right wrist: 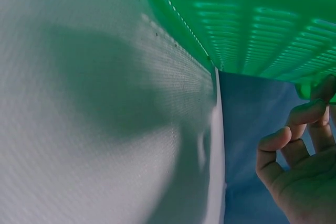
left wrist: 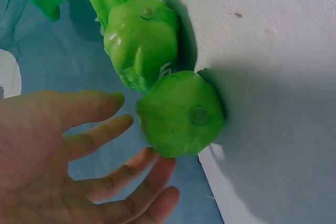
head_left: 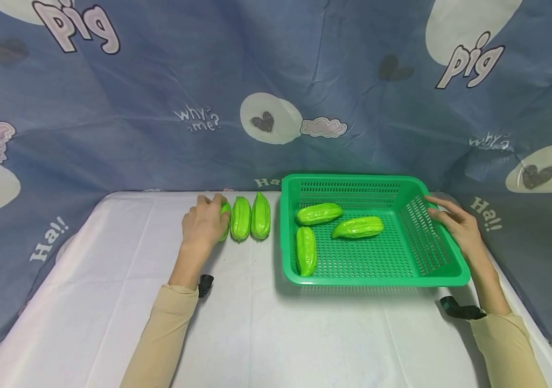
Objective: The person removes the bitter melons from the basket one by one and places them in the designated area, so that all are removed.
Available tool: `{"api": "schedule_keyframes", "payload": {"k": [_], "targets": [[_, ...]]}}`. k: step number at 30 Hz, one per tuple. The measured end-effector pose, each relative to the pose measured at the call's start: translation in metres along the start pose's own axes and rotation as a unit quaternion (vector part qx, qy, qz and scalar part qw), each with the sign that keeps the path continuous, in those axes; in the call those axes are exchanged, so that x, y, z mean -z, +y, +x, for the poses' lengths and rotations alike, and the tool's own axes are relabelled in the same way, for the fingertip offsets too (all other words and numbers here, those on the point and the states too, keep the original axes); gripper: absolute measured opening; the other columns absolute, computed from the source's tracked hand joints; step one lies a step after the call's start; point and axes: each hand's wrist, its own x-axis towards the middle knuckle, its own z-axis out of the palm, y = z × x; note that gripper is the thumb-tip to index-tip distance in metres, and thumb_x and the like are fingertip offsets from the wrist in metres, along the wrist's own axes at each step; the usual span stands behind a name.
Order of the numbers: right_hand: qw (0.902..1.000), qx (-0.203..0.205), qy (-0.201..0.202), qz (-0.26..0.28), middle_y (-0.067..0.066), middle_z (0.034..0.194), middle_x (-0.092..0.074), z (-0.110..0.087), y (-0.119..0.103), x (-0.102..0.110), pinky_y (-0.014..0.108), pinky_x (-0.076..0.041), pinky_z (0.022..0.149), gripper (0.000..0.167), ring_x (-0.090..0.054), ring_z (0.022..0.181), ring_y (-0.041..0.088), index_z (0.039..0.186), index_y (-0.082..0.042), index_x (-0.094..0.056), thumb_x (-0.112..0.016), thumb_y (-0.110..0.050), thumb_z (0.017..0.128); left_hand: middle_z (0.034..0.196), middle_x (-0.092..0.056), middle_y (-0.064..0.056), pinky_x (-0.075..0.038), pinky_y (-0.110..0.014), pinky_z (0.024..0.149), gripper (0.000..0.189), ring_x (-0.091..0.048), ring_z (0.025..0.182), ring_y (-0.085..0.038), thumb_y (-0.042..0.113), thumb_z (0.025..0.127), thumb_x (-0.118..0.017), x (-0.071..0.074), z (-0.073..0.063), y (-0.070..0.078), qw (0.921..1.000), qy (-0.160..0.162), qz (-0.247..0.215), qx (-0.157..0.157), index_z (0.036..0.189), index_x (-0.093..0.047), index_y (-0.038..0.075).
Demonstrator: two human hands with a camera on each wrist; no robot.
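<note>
My left hand [head_left: 204, 221] is over the leftmost of three bitter melons in a row on the table. In the left wrist view, its fingers spread loosely beside that glossy green bitter melon [left wrist: 181, 114], with fingertips at its lower edge and the thumb apart from it. Two more bitter melons [head_left: 240, 218] [head_left: 260, 216] lie just to its right. My right hand [head_left: 462, 229] holds the right rim of a green plastic basket [head_left: 353, 281]; in the right wrist view, some of its fingers curl below the rim. Inside the basket are three bitter melons [head_left: 319, 214] [head_left: 358, 227] [head_left: 306, 251].
A white cloth [head_left: 251, 334] covers the table. Behind it hangs a blue printed curtain [head_left: 159, 81], close to the table's back edge and the basket's far side. Black straps [head_left: 462, 310] sit on both wrists.
</note>
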Motion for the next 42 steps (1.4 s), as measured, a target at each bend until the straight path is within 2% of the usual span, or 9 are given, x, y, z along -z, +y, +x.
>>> {"api": "schedule_keyframes", "payload": {"k": [8,12,18,22,35,39,42], "targets": [[0.9995,-0.019,0.003,-0.023,-0.039,0.137,-0.050,-0.001,-0.001,0.000,0.007,-0.045,0.092,0.045,-0.059,0.115,-0.014,0.158,-0.023,-0.057,-0.056,-0.023,0.113,0.143,-0.056,-0.035,-0.060,-0.063,0.088,0.046,-0.070,0.110,-0.054,0.023,0.110,-0.056,-0.001,0.000,0.003,0.9995,0.011,-0.027,-0.009,0.153,-0.055,0.005],[0.9995,-0.017,0.003,-0.026,-0.039,0.137,-0.051,-0.001,-0.001,0.000,0.007,-0.046,0.092,0.044,-0.059,0.114,-0.014,0.157,-0.023,-0.057,-0.056,-0.023,0.113,0.142,-0.058,-0.034,-0.060,-0.063,0.087,0.045,-0.071,0.107,-0.053,0.024,0.110,-0.059,-0.002,0.000,0.004,0.9996,0.022,-0.014,-0.011,0.152,-0.057,0.006],[0.9994,-0.025,0.005,-0.023,-0.038,0.135,-0.052,0.000,0.000,0.000,0.007,-0.048,0.090,0.045,-0.059,0.110,-0.015,0.157,-0.024,-0.058,-0.058,-0.024,0.113,0.141,-0.060,-0.031,-0.050,-0.066,0.101,0.045,-0.063,0.115,-0.055,0.024,0.109,-0.062,-0.004,0.000,0.012,0.9990,0.040,0.017,-0.010,0.151,-0.059,0.011],[0.9993,-0.030,0.008,-0.021,-0.039,0.135,-0.052,0.001,0.001,0.001,0.007,-0.048,0.090,0.045,-0.059,0.110,-0.015,0.157,-0.024,-0.058,-0.058,-0.027,0.112,0.142,-0.061,-0.028,-0.048,-0.065,0.103,0.044,-0.061,0.118,-0.056,0.027,0.109,-0.063,-0.003,-0.002,0.021,0.9982,0.051,0.026,-0.017,0.151,-0.060,0.014],[0.9995,-0.027,0.006,-0.017,-0.039,0.138,-0.051,0.001,0.002,0.002,0.007,-0.047,0.091,0.045,-0.060,0.114,-0.015,0.157,-0.022,-0.058,-0.058,-0.027,0.113,0.144,-0.064,-0.022,-0.051,-0.059,0.096,0.037,-0.063,0.118,-0.052,0.028,0.108,-0.065,0.004,-0.013,0.047,0.9938,0.087,0.017,-0.068,0.143,-0.066,0.018],[0.9997,-0.021,0.003,-0.008,-0.039,0.139,-0.052,0.001,0.002,0.002,0.006,-0.046,0.092,0.045,-0.059,0.117,-0.015,0.157,-0.020,-0.058,-0.058,-0.025,0.113,0.144,-0.064,-0.022,-0.052,-0.057,0.093,0.036,-0.065,0.119,-0.051,0.025,0.107,-0.067,0.004,-0.018,0.060,0.9891,0.111,0.022,-0.093,0.142,-0.067,0.018],[0.9998,-0.019,0.003,-0.007,-0.038,0.140,-0.051,0.001,0.001,0.001,0.006,-0.046,0.092,0.045,-0.059,0.116,-0.014,0.157,-0.021,-0.058,-0.058,-0.025,0.112,0.147,-0.062,-0.021,-0.054,-0.057,0.092,0.037,-0.065,0.120,-0.051,0.024,0.105,-0.071,0.000,-0.022,0.071,0.9809,0.139,0.035,-0.131,0.141,-0.067,0.019]]}}
